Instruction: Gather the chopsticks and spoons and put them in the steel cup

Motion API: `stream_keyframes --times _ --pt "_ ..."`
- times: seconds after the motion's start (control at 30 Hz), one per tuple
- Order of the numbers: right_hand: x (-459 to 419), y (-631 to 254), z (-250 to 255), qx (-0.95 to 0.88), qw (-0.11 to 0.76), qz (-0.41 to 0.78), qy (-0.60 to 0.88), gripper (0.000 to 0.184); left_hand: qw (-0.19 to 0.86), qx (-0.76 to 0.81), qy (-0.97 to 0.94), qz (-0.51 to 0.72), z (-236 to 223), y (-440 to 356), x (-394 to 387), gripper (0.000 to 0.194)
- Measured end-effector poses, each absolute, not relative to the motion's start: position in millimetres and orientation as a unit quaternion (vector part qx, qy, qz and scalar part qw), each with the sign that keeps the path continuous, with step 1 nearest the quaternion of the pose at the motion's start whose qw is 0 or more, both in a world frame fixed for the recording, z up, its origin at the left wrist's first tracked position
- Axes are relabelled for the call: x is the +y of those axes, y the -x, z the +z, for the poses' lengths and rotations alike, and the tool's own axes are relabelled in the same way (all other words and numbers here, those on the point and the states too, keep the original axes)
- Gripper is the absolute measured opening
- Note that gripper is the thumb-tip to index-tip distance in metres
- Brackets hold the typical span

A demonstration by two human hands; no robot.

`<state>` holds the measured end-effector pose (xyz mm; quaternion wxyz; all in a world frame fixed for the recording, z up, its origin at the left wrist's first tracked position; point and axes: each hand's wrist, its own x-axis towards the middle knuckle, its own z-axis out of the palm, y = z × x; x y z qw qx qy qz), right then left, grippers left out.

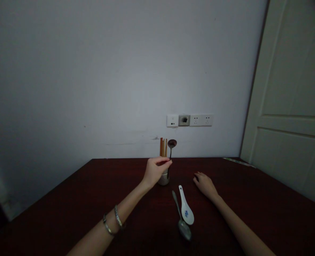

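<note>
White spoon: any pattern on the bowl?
Yes, the white spoon has a small blue motif in its bowl; shows best in the head view.

Seemingly a home — dark table (93,199), wall sockets (201,120).

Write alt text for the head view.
The left hand pinches a dark ladle upright by a cup of chopsticks on a dark red table; the right hand rests nearby. A white spoon and a metal spoon lie in front.

Before you, the metal spoon (184,230) lies on the table (93,199), just left of the ceramic spoon (187,213); chopsticks (161,146) stand in the holder (163,179) behind both.
</note>
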<state>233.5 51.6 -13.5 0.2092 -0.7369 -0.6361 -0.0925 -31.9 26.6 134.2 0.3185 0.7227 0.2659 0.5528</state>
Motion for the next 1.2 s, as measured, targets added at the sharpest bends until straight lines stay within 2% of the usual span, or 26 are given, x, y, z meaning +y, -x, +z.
stream_keyframes --times 0.2,0.4,0.53,0.63,0.77,0.87,0.97,1.2 --pt "51.0 -233.5 -14.1 -0.634 0.209 -0.091 0.739 0.039 0.403 0.287 -0.668 0.556 127.2 31.0 29.5 0.025" --pt "51.9 -233.3 -14.4 -0.636 0.196 -0.095 0.740 0.041 0.432 0.306 -0.646 0.550 119.4 33.9 32.9 0.024" --pt "50.5 -236.0 -14.5 -0.638 0.222 -0.079 0.733 0.039 0.437 0.316 -0.634 0.555 116.5 34.7 36.9 0.025" --pt "49.5 -236.7 -2.7 -0.624 0.292 -0.038 0.724 0.033 0.440 0.315 -0.633 0.554 112.8 34.5 40.5 0.026" --pt "47.8 -216.9 41.8 -0.568 0.477 0.066 0.668 0.026 0.440 0.312 -0.638 0.549 107.8 34.4 44.8 0.026" --pt "39.4 -182.7 83.5 -0.554 0.574 0.199 0.569 0.033 0.442 0.308 -0.647 0.541 106.3 34.2 45.6 0.026" --pt "24.4 -148.0 112.5 -0.538 0.598 0.295 0.516 0.038 0.436 0.312 -0.653 0.534 105.8 33.0 44.3 0.025" --pt "4.7 -122.6 125.1 -0.555 0.606 0.313 0.476 0.038 0.400 0.309 -0.687 0.522 96.8 25.1 38.0 0.023"
